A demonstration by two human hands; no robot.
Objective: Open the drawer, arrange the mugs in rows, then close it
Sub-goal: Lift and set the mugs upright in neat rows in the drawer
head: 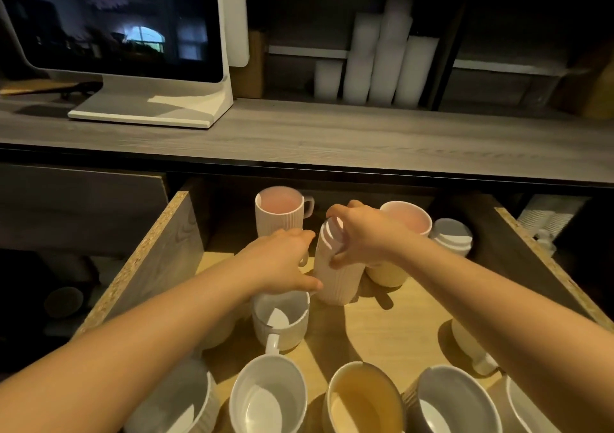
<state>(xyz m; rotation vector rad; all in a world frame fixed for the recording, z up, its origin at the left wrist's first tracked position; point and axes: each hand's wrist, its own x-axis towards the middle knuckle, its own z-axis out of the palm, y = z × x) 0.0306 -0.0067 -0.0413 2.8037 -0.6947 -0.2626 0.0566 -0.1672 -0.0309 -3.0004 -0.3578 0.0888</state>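
The drawer (pixel 172 243) stands pulled open, with several mugs on its pale wooden floor. My right hand (pixel 362 233) grips the rim of a tall ribbed pink mug (pixel 335 280) in the middle of the drawer. My left hand (pixel 282 260) reaches in beside that mug, fingers spread, above a white ribbed mug (pixel 282 319); whether it touches anything is unclear. Another pink ribbed mug (pixel 279 213) stands at the back. A wide pink-lined cup (pixel 412 220) sits behind my right wrist. A front row holds white, tan (pixel 362 399) and grey (pixel 455 402) mugs.
A grey countertop (pixel 332 137) overhangs the drawer's back. On it stands a white-framed screen (pixel 133 40), and stacks of white cups (pixel 382 64) fill a shelf behind. A stack of white lids or cups (pixel 452 236) sits at the drawer's back right. A mug lies under my right forearm.
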